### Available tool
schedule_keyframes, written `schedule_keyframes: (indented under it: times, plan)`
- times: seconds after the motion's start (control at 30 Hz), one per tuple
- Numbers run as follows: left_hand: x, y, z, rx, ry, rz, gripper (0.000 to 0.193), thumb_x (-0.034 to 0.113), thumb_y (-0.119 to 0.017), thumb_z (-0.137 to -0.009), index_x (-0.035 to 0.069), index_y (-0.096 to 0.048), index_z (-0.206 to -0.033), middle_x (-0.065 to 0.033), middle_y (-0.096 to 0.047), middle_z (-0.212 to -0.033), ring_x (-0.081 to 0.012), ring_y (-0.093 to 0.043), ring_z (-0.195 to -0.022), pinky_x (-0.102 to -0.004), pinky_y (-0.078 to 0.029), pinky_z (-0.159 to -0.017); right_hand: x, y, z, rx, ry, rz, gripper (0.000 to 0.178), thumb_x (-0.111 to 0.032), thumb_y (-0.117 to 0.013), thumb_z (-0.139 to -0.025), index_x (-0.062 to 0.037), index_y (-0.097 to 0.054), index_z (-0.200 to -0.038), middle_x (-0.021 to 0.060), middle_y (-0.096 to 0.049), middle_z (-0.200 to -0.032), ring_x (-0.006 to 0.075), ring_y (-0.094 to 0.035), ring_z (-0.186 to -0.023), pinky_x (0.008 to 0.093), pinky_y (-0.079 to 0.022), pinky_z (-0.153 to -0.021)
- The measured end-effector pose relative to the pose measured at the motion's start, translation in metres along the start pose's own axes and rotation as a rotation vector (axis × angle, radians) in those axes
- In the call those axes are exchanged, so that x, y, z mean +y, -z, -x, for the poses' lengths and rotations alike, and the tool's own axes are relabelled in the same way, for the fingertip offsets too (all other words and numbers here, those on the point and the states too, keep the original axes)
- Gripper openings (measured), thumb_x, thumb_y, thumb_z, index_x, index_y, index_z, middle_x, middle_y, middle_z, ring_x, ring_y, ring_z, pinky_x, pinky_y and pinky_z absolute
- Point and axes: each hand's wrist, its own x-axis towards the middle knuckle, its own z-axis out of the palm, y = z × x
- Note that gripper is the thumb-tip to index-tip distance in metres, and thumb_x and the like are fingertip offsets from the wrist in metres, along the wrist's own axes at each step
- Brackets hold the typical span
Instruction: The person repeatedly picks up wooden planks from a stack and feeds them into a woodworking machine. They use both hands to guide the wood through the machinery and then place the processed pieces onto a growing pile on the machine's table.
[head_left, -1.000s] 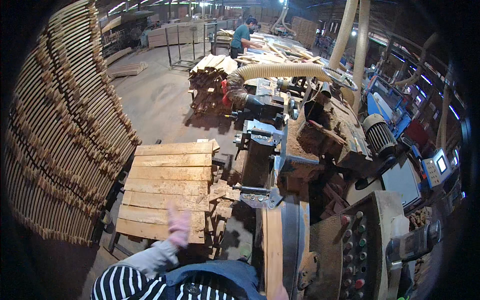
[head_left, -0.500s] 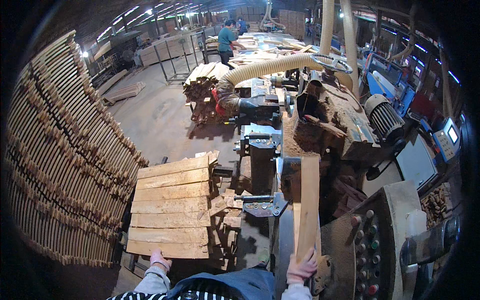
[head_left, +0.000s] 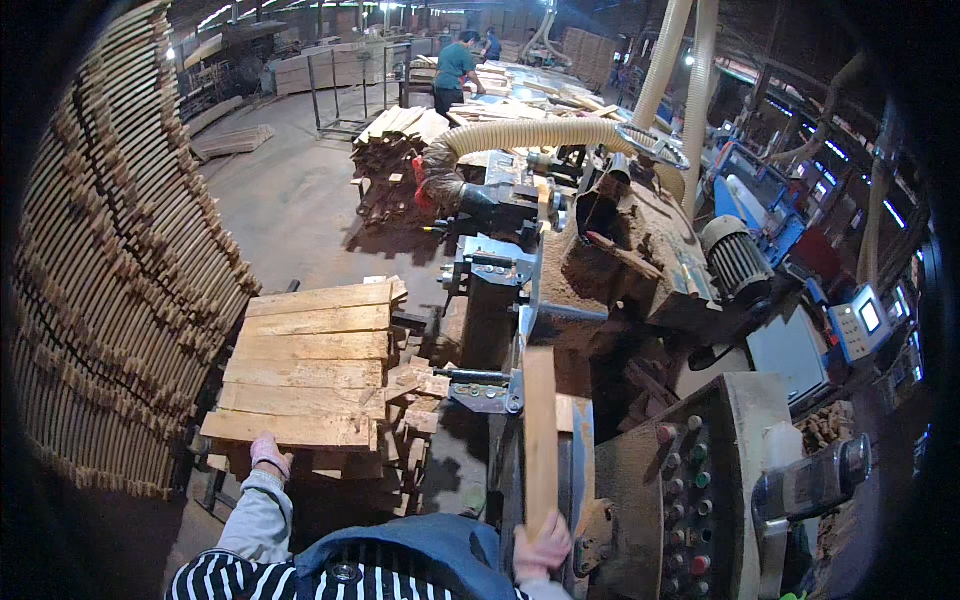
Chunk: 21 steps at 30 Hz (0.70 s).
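My right hand (head_left: 543,548), in a pale pinkish glove, is closed round the near end of a long narrow wooden board (head_left: 540,430). The board points away from me over the machine's metal bed (head_left: 581,480). My left hand (head_left: 270,455), gloved alike, grips the near edge of the closest wooden board (head_left: 290,428) in a stack to my left. Its fingertips are partly hidden at that edge. Several similar boards (head_left: 305,374) lie side by side on top of the stack.
A tall pile of wooden strips (head_left: 110,270) rises at far left. A panel with buttons (head_left: 690,490) stands at right. Ahead are a sawdust-covered machine (head_left: 640,240), a motor (head_left: 737,258) and a ribbed hose (head_left: 540,132). Another person (head_left: 456,75) works at a far table.
The board in my right hand has shifted left and nearer, relative to the machine bed. My left hand stays at the stack's near edge. The whole view has turned slightly.
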Motion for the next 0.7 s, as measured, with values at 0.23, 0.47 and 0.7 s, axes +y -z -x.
schedule_keyframes:
  times: [0.23, 0.47, 0.7]
  plan:
    - [0.024, -0.016, 0.012, -0.053, 0.354, 1.333, 0.064, 0.047, -0.078, -0.095, 0.008, -0.059, -0.143, -0.011, -0.068, -0.14, -0.0328, -0.065, -0.122, -0.0488, -0.053, -0.107, 0.076, -0.013, 0.151, 0.29, 0.199, 0.29, 0.071, -0.047, -0.077, -0.081, -0.0066, -0.064, -0.137, 0.0218, -0.064, -0.132, 0.0436, -0.063, -0.113, 0.0568, -0.051, -0.099]
    - [0.046, -0.005, 0.062, -0.117, 0.092, 1.469, 0.058, 0.043, -0.08, -0.094, 0.01, -0.066, -0.139, -0.0117, -0.068, -0.139, -0.0317, -0.066, -0.122, -0.052, -0.054, -0.108, 0.056, -0.031, 0.007, -0.175, 0.097, 0.158, 0.058, -0.039, -0.072, -0.084, -0.0191, -0.066, -0.138, 0.0154, -0.055, -0.144, 0.0408, -0.047, -0.139, 0.0559, -0.038, -0.116]
    - [0.116, -0.038, 0.06, -0.203, -0.192, 1.202, 0.039, 0.029, -0.083, -0.091, 0.004, -0.071, -0.119, -0.0064, -0.073, -0.111, -0.0232, -0.067, -0.102, -0.0394, -0.055, -0.092, -0.032, -0.047, -0.181, -0.285, 0.179, 0.145, 0.049, -0.037, -0.063, -0.095, -0.016, -0.065, -0.139, 0.0153, -0.065, -0.13, 0.0331, -0.056, -0.13, 0.0479, -0.04, -0.114]
